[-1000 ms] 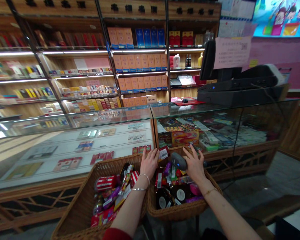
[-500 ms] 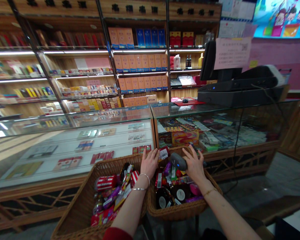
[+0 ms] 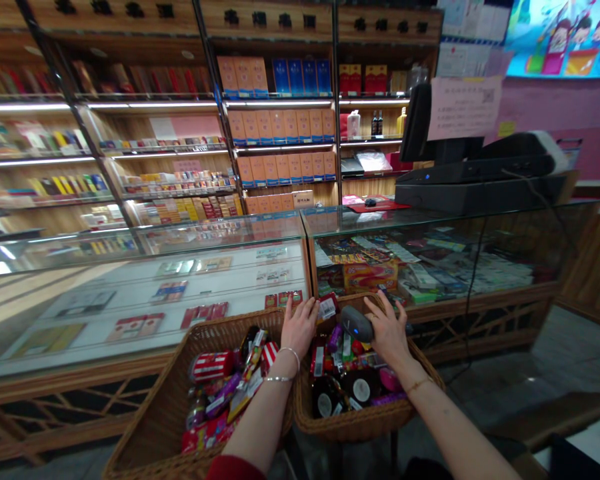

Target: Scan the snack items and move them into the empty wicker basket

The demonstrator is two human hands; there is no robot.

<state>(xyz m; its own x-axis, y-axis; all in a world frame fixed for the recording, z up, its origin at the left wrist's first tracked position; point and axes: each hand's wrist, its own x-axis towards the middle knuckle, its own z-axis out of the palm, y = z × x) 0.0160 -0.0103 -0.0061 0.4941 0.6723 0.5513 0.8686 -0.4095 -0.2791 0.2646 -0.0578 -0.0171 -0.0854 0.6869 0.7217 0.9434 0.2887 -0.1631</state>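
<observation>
One small basket [image 3: 353,428], woven and full of packaged sweets [image 3: 353,363], stands before us, and we place everything by it. Above its far right part, our right hand [image 3: 389,331] has its grip around a grey scanner [image 3: 357,325] with a blue light, fingers stretched forward. Our left hand [image 3: 300,325] lies palm down over the small basket's far left corner, fingertips just beside a red packet [image 3: 327,307] bearing a white label; we cannot tell whether that grip holds it. Immediately left of the small basket sits a large basket [image 3: 163,397], with a striped tub [image 3: 213,366] among other sweets. Beyond the small basket, a glass-fronted bench [image 3: 505,303] carries a black monitor [image 3: 416,123].
</observation>
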